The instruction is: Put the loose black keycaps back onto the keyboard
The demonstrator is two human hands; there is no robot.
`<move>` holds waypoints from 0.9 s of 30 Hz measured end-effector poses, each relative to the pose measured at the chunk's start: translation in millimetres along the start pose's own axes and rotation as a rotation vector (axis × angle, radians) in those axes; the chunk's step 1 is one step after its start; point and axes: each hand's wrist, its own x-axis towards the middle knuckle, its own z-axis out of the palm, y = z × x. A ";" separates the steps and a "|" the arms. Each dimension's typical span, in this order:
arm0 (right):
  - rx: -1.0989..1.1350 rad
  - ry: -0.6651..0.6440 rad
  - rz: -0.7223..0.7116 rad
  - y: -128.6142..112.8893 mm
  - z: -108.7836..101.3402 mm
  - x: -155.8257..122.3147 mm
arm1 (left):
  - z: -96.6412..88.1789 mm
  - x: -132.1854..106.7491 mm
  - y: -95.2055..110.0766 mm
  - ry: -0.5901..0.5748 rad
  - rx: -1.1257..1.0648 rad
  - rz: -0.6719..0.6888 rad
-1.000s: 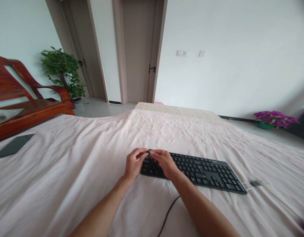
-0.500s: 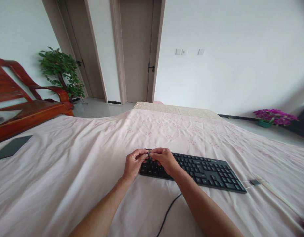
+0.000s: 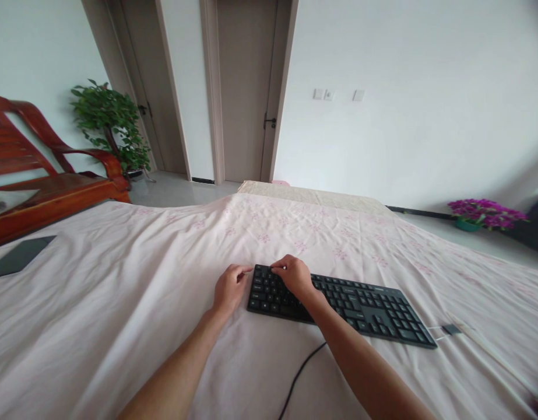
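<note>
A black keyboard (image 3: 360,303) lies on a pink flowered sheet (image 3: 120,303). Its cable (image 3: 301,367) runs toward me between my forearms. My right hand (image 3: 292,275) rests over the keyboard's top left keys. Its fingertips are pinched together and pressed down on the top row, and what they hold is hidden. My left hand (image 3: 228,286) sits on the sheet just beside the keyboard's left end. Its fingers are curled in and its thumb points at the keyboard's corner, with nothing visible in it.
A small dark tool with a white strip (image 3: 450,329) lies off the keyboard's right end. A flat black pad (image 3: 17,255) lies at the sheet's left edge, near a red wooden chair (image 3: 54,192). A green plant (image 3: 109,125), closed doors and purple flowers (image 3: 485,211) stand beyond.
Both hands were raised together over the keyboard's left end, pinching a small black piece. They have parted: the right dropped onto the top keys and the left sank to the sheet.
</note>
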 end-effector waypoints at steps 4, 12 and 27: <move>-0.077 -0.011 -0.046 -1.6 0.9 0.2 | -0.2 0.0 -0.6 -0.005 0.018 0.009; -0.258 -0.078 -0.178 -14.3 -7.6 0.7 | 0.6 0.7 -1.3 -0.028 0.040 -0.020; -0.772 -0.145 -0.473 -38.6 -0.5 -21.6 | -1.7 0.2 -0.4 -0.044 0.033 0.004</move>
